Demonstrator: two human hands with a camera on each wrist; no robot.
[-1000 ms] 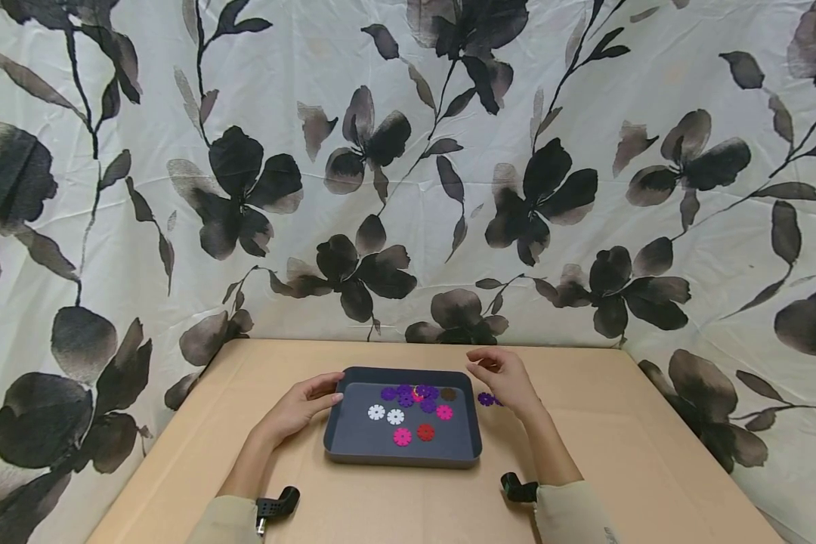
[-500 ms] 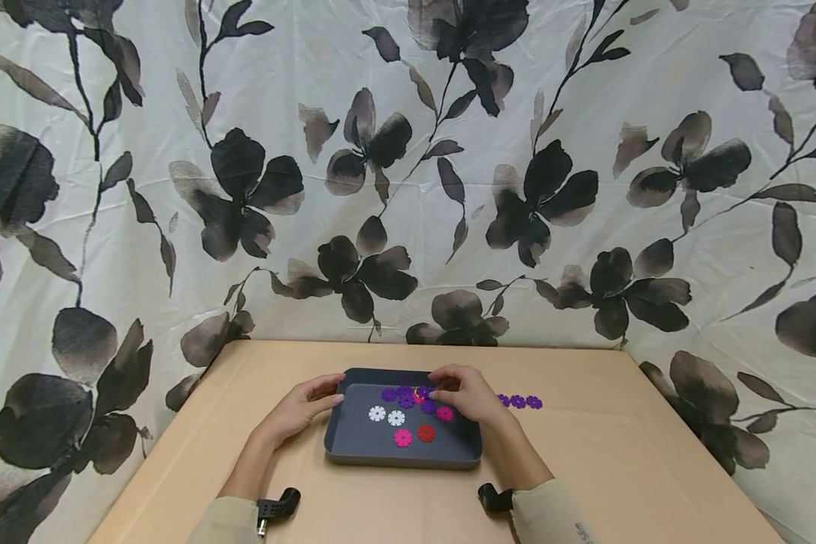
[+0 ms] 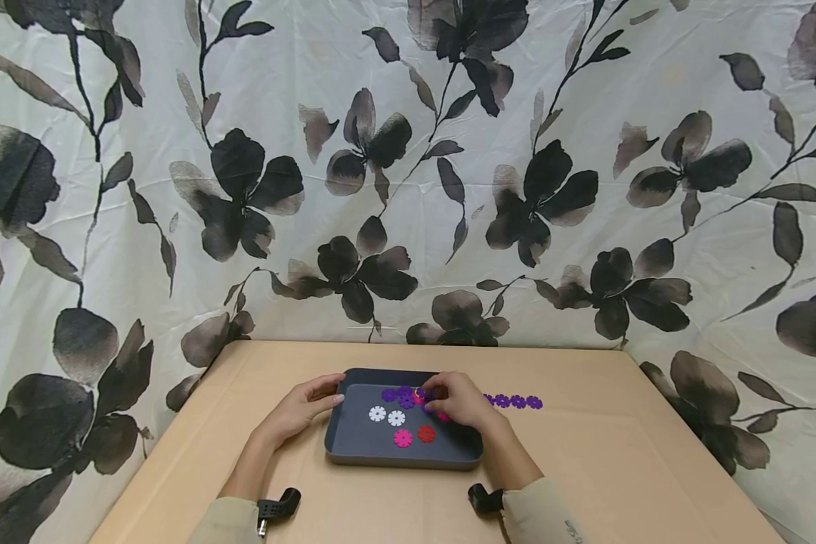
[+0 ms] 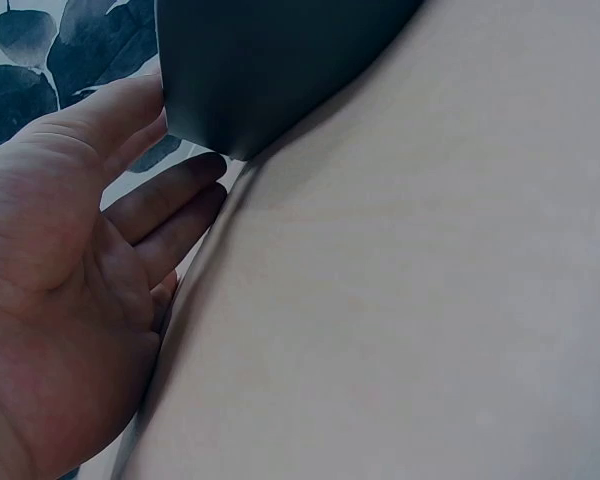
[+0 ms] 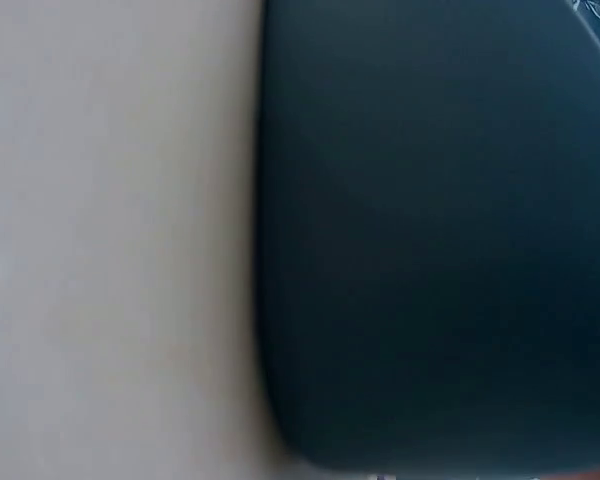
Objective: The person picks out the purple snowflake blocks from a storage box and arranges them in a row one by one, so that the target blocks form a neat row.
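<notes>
A dark grey tray (image 3: 353,447) holds several flower-shaped notched discs. My left hand (image 3: 301,412) grips its far left corner, thumb on the rim; in the left wrist view, that hand (image 4: 70,240) has its thumb against the tray (image 4: 270,70). My right hand (image 3: 464,404) reaches over the tray's right side, fingers bent down at the purple discs (image 3: 406,400). Its fingertips partly cover those discs, so whether one is pinched is hidden. White discs (image 3: 396,418), a pink disc (image 3: 403,437) and a red disc (image 3: 426,433) lie nearer the front.
To the right of the tray, a row of purple discs (image 3: 518,402) lies on the tan table (image 3: 585,438), partly behind my right hand. A floral cloth (image 3: 449,249) hangs behind the table. The right wrist view shows mostly the tray's outer wall (image 5: 430,240).
My right hand has moved left from beside the row into the tray, then lowered slightly toward the purple discs. The row is now more visible. My left hand stays at the tray's corner.
</notes>
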